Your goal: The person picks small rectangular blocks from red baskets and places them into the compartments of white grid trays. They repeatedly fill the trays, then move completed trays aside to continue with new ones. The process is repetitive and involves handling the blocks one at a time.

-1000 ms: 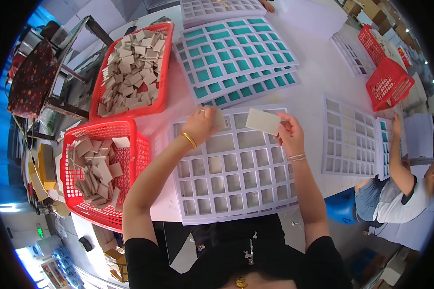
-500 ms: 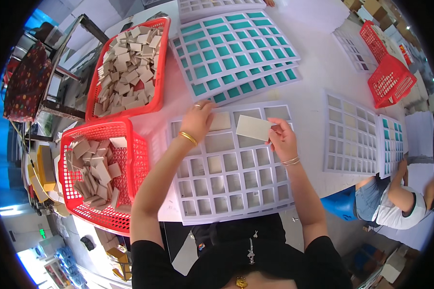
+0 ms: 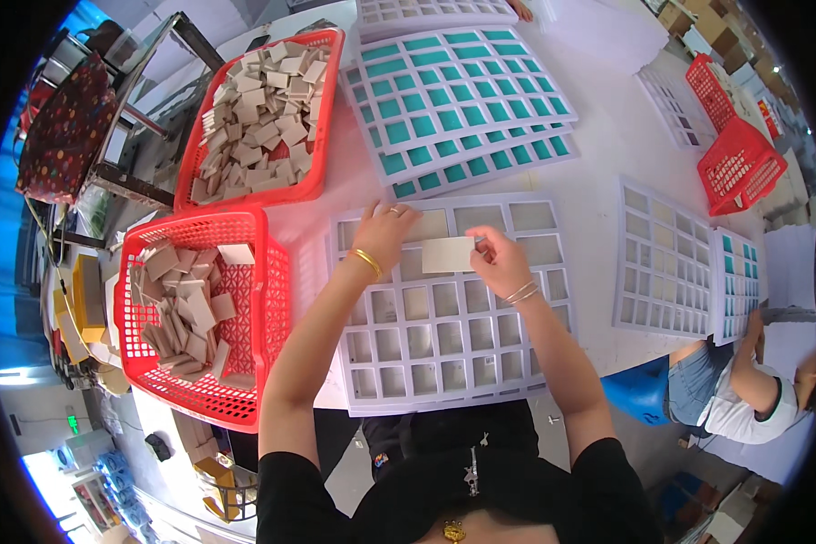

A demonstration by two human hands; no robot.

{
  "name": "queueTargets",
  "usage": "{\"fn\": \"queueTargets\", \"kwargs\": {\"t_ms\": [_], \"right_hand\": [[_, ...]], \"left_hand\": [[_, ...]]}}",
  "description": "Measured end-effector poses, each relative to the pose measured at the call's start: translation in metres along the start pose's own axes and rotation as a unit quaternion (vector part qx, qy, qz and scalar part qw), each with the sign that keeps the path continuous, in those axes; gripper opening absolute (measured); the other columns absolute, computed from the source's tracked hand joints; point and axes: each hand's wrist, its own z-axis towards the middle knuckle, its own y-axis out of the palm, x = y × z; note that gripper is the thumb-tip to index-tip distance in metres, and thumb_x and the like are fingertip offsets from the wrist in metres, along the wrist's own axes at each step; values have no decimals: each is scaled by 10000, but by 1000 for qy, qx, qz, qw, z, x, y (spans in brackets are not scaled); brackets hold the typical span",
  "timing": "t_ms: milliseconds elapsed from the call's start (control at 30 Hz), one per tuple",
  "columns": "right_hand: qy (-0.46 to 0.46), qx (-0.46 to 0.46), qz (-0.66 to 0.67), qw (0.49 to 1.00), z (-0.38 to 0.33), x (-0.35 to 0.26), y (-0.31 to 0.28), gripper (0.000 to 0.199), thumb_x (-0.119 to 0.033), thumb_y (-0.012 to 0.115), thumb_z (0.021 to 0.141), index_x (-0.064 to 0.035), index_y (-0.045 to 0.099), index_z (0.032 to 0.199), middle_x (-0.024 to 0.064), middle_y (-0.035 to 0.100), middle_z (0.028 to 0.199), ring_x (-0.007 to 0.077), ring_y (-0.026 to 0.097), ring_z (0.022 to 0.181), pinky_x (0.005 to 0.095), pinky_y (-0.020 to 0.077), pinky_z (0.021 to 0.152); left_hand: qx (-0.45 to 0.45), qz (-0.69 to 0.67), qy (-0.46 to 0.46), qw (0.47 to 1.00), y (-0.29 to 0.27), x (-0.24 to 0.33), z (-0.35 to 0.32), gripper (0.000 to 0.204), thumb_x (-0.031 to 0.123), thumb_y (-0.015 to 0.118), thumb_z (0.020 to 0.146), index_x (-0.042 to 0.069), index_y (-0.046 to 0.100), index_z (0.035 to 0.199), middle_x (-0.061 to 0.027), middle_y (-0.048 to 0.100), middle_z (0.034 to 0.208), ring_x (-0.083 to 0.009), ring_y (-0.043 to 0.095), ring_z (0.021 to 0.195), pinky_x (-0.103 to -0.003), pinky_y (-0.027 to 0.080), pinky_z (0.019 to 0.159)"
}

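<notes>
A white grid tray (image 3: pixel 453 399) with rectangular compartments lies in front of me, on top of at least one other. My right hand (image 3: pixel 502 265) pinches a cream rectangular tile (image 3: pixel 446 256) by its right end, held flat above the second row of compartments. Over the tray's upper left compartments rests my left hand (image 3: pixel 385 238), its fingers bent and somewhat apart, with nothing visible in them. Just right of those fingers, a pale tile (image 3: pixel 435 223) sits in a top-row compartment. Another pale tile (image 3: pixel 415 303) fills a smaller compartment below.
Left of the tray stands a red basket (image 3: pixel 272 272) of loose tiles; a fuller red basket (image 3: pixel 333 100) is behind it. White trays with teal-backed cells (image 3: pixel 462 91) overlap at the back. More trays (image 3: pixel 664 263) and a red basket (image 3: pixel 743 163) are at right, near a seated person (image 3: pixel 743 390).
My right hand has moved left and slightly toward me, bringing the tile closer to my left hand. The left hand has shifted slightly on the tray. The whole view has also shifted a little.
</notes>
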Motion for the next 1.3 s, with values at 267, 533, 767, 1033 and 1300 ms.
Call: {"fn": "queueTargets", "kwargs": {"t_ms": [267,533,767,1033,1300], "right_hand": [[-68,-11,-86,994,9,10,36,259,-47,615,752,-41,601,1011,99,613,761,206,600,628,335,496,605],[-194,-72,-378,903,2,-4,55,165,-86,662,718,-98,623,878,61,589,966,257,596,859,395,471,714],[-239,-93,-448,856,-10,-21,47,196,-121,682,698,-156,643,887,2,574,999,194,537,967,392,393,808],[-230,-142,-444,854,-9,-31,42,274,-126,681,690,-154,625,956,6,549,1008,193,541,915,392,387,775],[-215,-154,-431,863,-7,-34,37,353,-116,662,686,-151,608,1033,-6,541,1025,181,551,907,396,374,768]], "left_hand": [[-113,47,29,992,-13,-2,6,522,-74,535,720,171,575,1180,-55,562,1274,-200,479,1226,-440,282,1068],[-148,167,98,970,-30,4,12,371,20,572,749,176,638,1079,-18,535,1254,-191,460,1221,-440,289,1055],[178,71,45,980,-76,-64,18,242,89,547,782,161,628,998,-77,636,906,-264,619,867,-453,456,776],[250,81,-425,866,-132,-295,-2,610,135,666,727,147,402,1276,-179,456,1277,-388,552,1085,-471,515,840],[2,200,-463,864,-154,-346,34,1305,348,871,563,351,-54,1483,-65,11,1579,-303,234,1410,-502,359,1053]]}}
